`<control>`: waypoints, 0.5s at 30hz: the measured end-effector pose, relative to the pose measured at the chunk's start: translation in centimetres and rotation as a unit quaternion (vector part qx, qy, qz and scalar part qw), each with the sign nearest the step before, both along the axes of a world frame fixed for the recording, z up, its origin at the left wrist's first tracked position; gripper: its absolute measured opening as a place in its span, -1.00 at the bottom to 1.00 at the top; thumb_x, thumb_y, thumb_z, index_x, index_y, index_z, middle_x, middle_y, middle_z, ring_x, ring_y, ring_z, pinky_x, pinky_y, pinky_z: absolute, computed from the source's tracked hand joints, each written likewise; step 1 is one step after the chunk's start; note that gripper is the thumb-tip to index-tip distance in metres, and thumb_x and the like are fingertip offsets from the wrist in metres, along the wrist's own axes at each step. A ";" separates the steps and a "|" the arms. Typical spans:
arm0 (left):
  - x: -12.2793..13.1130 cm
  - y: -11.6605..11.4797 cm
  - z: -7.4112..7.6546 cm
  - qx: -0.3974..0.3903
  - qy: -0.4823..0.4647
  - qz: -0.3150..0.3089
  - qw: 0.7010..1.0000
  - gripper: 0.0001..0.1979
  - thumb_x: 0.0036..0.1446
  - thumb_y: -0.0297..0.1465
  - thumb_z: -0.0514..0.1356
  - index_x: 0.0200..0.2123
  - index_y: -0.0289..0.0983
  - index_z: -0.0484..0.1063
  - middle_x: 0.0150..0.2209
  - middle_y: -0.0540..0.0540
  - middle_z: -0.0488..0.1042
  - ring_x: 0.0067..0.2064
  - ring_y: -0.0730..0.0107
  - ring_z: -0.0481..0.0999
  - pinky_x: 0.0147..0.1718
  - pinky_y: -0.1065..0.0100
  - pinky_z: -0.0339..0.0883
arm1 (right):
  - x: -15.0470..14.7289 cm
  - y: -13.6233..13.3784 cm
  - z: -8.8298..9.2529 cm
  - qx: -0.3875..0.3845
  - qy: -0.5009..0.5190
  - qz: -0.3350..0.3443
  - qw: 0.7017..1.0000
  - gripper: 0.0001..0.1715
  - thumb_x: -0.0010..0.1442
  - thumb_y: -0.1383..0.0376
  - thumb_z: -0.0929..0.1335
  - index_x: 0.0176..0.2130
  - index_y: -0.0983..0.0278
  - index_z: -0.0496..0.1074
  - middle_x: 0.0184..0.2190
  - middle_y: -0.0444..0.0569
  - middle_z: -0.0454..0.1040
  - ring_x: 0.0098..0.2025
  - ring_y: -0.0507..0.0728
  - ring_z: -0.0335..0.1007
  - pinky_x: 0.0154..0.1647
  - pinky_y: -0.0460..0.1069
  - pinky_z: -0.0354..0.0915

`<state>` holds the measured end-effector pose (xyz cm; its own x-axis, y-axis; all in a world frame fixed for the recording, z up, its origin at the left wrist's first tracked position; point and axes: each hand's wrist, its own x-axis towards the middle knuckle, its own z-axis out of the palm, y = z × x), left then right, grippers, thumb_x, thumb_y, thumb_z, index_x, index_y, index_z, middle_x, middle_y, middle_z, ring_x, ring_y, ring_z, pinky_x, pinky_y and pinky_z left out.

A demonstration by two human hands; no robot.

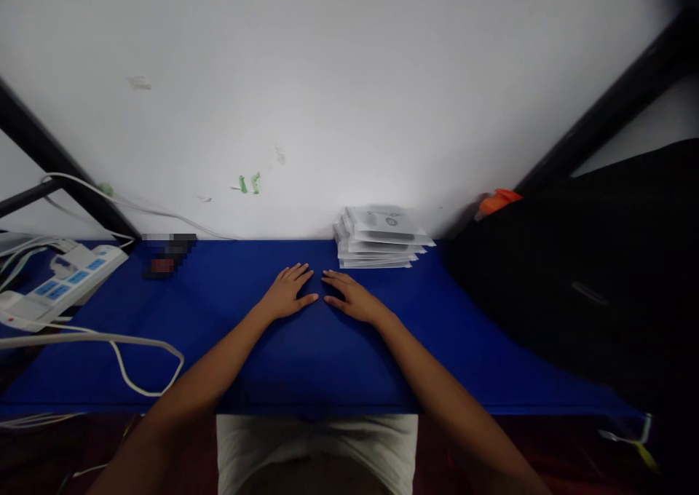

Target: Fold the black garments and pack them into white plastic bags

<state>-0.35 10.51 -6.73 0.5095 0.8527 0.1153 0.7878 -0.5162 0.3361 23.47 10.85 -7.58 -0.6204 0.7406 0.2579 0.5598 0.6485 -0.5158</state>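
My left hand (pixel 287 292) lies palm down on the blue tabletop (pixel 322 364), fingers spread and holding nothing. Close beside it, a small gap away, my right hand (pixel 351 295) rests flat on the same surface, its fingers apart and free of any object. Just behind my right hand, against the wall, sits a stack of flat packets in translucent white wrapping (pixel 385 236). The top packet bears a round dark mark. Neither hand touches the stack.
A white power strip (pixel 68 284) with blue sockets and cables (pixel 147 342) lies at the left. Near it is a blurred dark item (pixel 169 255). A large black fabric item (pixel 573 276) covers the right side, with something orange (pixel 499 201) behind. Black frame bars flank the wall.
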 end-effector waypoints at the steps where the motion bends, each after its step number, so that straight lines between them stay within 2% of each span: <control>1: 0.0 0.0 0.0 0.000 0.000 0.000 1.000 -0.33 0.25 0.03 0.04 0.30 -0.19 0.16 0.37 -0.20 0.08 0.39 0.09 0.00 0.32 0.00 -0.12 | 0.0 0.0 0.0 0.000 0.001 0.000 1.000 -0.44 0.27 0.15 0.34 0.21 0.26 0.31 0.27 0.20 0.24 0.33 0.30 0.11 0.30 0.29 0.11; 5: 0.0 0.0 0.1 -0.003 0.000 0.000 1.000 -0.33 0.25 0.03 0.04 0.30 -0.19 0.16 0.37 -0.20 0.08 0.39 0.08 0.00 0.31 -0.02 -0.12 | 0.0 0.0 0.0 0.000 0.004 0.000 1.000 -0.45 0.27 0.14 0.34 0.21 0.20 0.31 0.27 0.14 0.25 0.33 0.29 0.11 0.30 0.30 0.12; 15: 0.0 0.0 0.1 -0.004 0.000 -0.001 1.000 -0.32 0.25 0.03 0.03 0.30 -0.22 0.16 0.37 -0.22 0.08 0.39 0.08 0.00 0.32 -0.01 -0.13 | 0.0 0.0 0.0 -0.004 -0.001 -0.001 1.000 -0.44 0.28 0.14 0.33 0.22 0.24 0.31 0.28 0.17 0.23 0.33 0.28 0.09 0.31 0.29 0.11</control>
